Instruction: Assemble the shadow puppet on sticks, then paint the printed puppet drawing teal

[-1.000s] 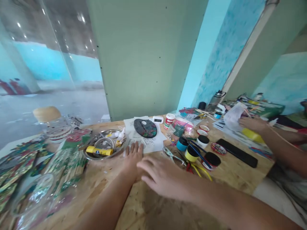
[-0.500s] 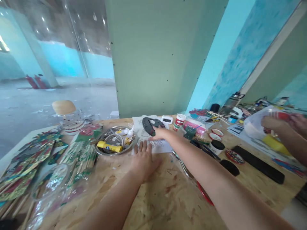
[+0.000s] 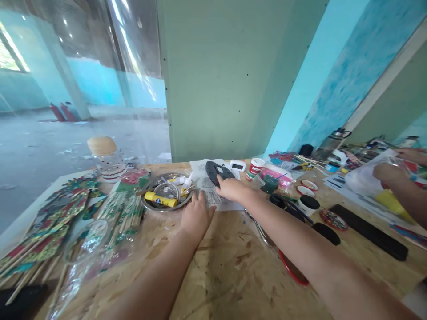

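Note:
My right hand (image 3: 230,188) reaches across the table to a dark grey oval disc (image 3: 213,170) with a hole in it. The fingers close on its near edge, and the thumb is lower down. Beneath the disc lie white paper sheets (image 3: 230,205) with black line drawings. My left hand (image 3: 196,217) is open with nothing in it, fingers stretched forward beside the right rim of a round metal bowl (image 3: 156,207). In that bowl are a yellow glue tube (image 3: 160,199), a coiled pale cord and a white nozzle bottle (image 3: 187,178).
Painted paper pieces on sticks (image 3: 50,235) cover the left side. Behind the disc stand a small white digital display (image 3: 238,166) and a red-and-white cup (image 3: 255,169). Scissors, jars, lids and a long black case (image 3: 370,231) lie rightward. Another person's hands hold a plastic bag (image 3: 363,173).
The view has shifted, so everything sits a little further right. My left hand has moved leftward, closer to the metal bowl. My right hand stays at the disc.

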A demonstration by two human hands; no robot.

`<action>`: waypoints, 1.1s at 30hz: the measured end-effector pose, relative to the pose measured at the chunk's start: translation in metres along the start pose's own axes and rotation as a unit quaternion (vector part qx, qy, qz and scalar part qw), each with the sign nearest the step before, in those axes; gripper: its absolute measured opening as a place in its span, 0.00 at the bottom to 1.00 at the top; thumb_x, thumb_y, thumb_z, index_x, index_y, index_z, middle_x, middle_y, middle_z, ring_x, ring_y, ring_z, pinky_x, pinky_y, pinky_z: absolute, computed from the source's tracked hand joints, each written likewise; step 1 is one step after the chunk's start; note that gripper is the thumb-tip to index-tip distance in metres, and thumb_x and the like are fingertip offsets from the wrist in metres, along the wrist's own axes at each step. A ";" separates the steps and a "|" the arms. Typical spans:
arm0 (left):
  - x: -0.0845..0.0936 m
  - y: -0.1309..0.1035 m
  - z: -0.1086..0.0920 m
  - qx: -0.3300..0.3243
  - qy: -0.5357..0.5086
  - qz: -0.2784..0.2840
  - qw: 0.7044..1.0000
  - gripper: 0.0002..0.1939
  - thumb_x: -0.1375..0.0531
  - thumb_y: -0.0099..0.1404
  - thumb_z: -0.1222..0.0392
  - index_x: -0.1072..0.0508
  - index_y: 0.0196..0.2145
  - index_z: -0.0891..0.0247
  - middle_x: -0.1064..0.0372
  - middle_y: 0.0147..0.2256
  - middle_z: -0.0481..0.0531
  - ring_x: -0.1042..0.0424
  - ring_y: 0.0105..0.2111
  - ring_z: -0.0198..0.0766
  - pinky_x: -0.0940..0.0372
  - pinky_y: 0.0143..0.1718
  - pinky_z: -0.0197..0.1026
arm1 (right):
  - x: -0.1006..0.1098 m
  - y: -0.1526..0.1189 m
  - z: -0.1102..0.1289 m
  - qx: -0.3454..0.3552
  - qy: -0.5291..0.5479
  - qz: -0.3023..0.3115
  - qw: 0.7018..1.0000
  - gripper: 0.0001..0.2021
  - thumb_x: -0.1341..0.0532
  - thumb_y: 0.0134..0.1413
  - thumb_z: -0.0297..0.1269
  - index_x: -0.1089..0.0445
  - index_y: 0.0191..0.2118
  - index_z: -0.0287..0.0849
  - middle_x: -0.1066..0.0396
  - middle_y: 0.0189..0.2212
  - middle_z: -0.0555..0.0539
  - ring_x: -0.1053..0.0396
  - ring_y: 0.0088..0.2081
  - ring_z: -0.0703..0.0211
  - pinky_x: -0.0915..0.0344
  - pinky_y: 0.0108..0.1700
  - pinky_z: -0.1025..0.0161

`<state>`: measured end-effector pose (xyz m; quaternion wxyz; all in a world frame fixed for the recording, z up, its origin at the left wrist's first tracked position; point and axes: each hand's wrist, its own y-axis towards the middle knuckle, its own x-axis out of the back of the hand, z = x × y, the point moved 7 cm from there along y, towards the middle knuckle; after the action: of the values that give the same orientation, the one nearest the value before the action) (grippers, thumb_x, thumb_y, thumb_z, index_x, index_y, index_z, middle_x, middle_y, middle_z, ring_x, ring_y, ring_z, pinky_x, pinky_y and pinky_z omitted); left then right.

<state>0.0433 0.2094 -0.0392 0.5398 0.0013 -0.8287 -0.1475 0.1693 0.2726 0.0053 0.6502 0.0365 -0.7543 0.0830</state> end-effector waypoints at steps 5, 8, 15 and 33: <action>-0.006 0.006 -0.003 -0.016 -0.028 0.004 0.999 0.33 0.43 0.65 0.47 0.42 0.62 0.68 0.45 0.64 0.67 0.35 0.61 0.45 0.37 0.58 0.41 | 0.000 -0.022 0.005 -0.015 -0.001 -0.039 0.999 0.28 0.48 0.68 0.44 0.49 0.67 0.35 0.27 0.49 0.32 0.25 0.47 0.45 0.30 0.48 0.51; -0.010 0.002 -0.007 -0.022 -0.017 0.017 0.999 0.38 0.41 0.63 0.43 0.43 0.63 0.66 0.46 0.66 0.66 0.41 0.64 0.47 0.41 0.61 0.44 | -0.006 -0.024 0.008 -0.028 0.002 -0.061 0.998 0.31 0.50 0.67 0.44 0.53 0.69 0.31 0.28 0.49 0.26 0.24 0.46 0.40 0.30 0.45 0.52; -0.015 -0.010 -0.006 0.038 0.063 0.035 0.997 0.49 0.43 0.63 0.40 0.51 0.65 0.85 0.49 0.62 0.88 0.47 0.65 0.70 0.48 0.62 0.60 | -0.013 -0.019 0.008 -0.053 0.020 -0.097 0.994 0.32 0.50 0.66 0.44 0.52 0.69 0.29 0.28 0.48 0.23 0.23 0.42 0.40 0.29 0.39 0.53; -0.024 -0.003 -0.016 0.016 0.086 0.039 0.995 0.48 0.49 0.63 0.33 0.46 0.64 0.81 0.45 0.64 0.79 0.45 0.65 0.61 0.48 0.64 0.54 | -0.002 -0.029 0.000 -0.023 0.061 -0.122 0.990 0.31 0.51 0.66 0.43 0.51 0.68 0.28 0.26 0.45 0.27 0.23 0.43 0.41 0.31 0.42 0.54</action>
<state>0.0673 0.2060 -0.0554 0.6145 -0.0103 -0.7808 -0.1125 0.1744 0.2445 0.0055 0.7009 0.1077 -0.7050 -0.0121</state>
